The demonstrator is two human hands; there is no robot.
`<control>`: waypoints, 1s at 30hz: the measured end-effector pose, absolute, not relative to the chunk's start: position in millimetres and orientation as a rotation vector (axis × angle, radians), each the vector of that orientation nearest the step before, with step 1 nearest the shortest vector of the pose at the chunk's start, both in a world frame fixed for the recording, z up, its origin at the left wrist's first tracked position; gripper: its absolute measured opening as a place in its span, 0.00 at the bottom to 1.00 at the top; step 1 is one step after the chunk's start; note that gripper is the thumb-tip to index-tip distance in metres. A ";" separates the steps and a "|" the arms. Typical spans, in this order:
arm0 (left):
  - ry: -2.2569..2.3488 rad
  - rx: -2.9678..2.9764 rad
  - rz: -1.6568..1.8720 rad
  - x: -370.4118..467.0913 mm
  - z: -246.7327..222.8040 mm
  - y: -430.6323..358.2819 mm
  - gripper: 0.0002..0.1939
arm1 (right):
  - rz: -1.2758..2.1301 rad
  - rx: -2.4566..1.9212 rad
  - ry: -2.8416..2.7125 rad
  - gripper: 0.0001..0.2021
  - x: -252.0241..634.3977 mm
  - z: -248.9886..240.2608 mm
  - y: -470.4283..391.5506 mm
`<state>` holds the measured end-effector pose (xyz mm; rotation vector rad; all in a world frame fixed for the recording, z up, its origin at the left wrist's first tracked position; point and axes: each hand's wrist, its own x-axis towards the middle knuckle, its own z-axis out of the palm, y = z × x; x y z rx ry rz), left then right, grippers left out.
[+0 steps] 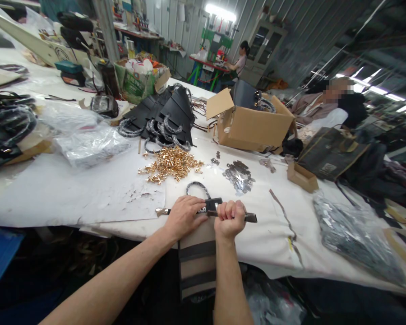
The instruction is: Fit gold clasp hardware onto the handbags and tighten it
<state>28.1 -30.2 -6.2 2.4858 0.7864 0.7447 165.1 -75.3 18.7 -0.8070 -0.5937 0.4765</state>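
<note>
On the near edge of the table lies a black bag panel [214, 204] with a plastic-wrapped loop handle [198, 184]. My left hand [185, 215] rests over the panel, fingers along its far side and thumb on the near side, holding it down. My right hand [229, 219] is closed in a fist around a dark bar-shaped tool [251, 217], whose left end reaches the panel. A tool with a shiny metal end [161, 211] sticks out left of my left hand; its other end is hidden. A beige-and-black striped piece [198, 266] hangs below my hands.
Gold-coloured metal fasteners [172, 163] are heaped beyond my hands, with flat metal plates [239, 175] to their right. Black bag panels [169, 113] and a cardboard box [253, 124] stand farther back. A clear bag of metal parts [355, 239] lies right. Two people are in the background.
</note>
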 end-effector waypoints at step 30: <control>0.653 2.335 0.812 24.3 -15.6 -26.9 0.12 | 0.377 -1.011 -0.695 0.23 143.7 5.0 -53.0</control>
